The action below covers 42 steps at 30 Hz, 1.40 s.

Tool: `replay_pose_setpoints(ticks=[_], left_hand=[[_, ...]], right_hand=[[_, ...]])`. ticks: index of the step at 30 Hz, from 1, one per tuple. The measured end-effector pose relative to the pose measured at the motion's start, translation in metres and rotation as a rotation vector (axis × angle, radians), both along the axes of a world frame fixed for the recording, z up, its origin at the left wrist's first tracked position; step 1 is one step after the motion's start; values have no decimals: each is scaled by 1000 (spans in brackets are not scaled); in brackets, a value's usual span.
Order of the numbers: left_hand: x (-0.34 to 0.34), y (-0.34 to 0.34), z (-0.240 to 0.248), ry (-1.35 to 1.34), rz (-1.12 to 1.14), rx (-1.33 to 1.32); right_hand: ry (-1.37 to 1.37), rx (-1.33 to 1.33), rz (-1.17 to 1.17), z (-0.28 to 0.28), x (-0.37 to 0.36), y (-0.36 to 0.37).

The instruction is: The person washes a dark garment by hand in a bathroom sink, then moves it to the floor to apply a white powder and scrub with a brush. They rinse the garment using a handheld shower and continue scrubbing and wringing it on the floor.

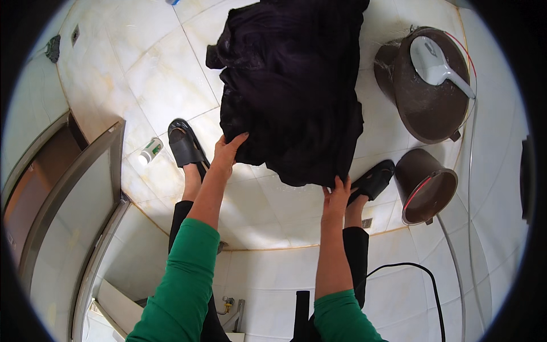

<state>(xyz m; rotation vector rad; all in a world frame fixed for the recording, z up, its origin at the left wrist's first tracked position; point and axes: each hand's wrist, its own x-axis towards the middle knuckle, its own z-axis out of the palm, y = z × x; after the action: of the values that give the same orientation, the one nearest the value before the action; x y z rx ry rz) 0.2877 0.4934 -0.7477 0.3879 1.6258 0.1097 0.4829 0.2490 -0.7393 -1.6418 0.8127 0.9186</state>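
A black garment (pixel 290 97) is spread over the pale tiled floor in front of me, with folds bunched at its far left. My left hand (pixel 228 153) grips its near left edge, the thumb on top and the other fingers hidden under the cloth. At the near right corner, my right hand (pixel 337 198) is closed on the hem. The cloth hangs or lies slightly slack between the two hands. I cannot tell exactly what kind of garment it is.
On the right stand a large brown bucket (pixel 419 117) with a white dipper (pixel 431 61) in it and a smaller brown bucket (pixel 409 176). A white bottle (pixel 150 151) lies near my left slipper (pixel 185 149). A framed door (pixel 74 211) stands at the left.
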Motion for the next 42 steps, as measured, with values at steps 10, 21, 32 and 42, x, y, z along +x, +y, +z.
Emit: replay_pose_setpoints(ticks=[10,21,32,42], left_hand=[[45,-27,100,-286,46,-298],[-18,67,117,-33,-135,209],[-40,55,-2,-27,217,203],[8,11,26,25,160,-118]], right_hand=[[51,-60,51,-8,-49,79],[-15,104,256,198,30,112],[-373,489,492,161,115,210],[-651,48,1079,19,71,164]])
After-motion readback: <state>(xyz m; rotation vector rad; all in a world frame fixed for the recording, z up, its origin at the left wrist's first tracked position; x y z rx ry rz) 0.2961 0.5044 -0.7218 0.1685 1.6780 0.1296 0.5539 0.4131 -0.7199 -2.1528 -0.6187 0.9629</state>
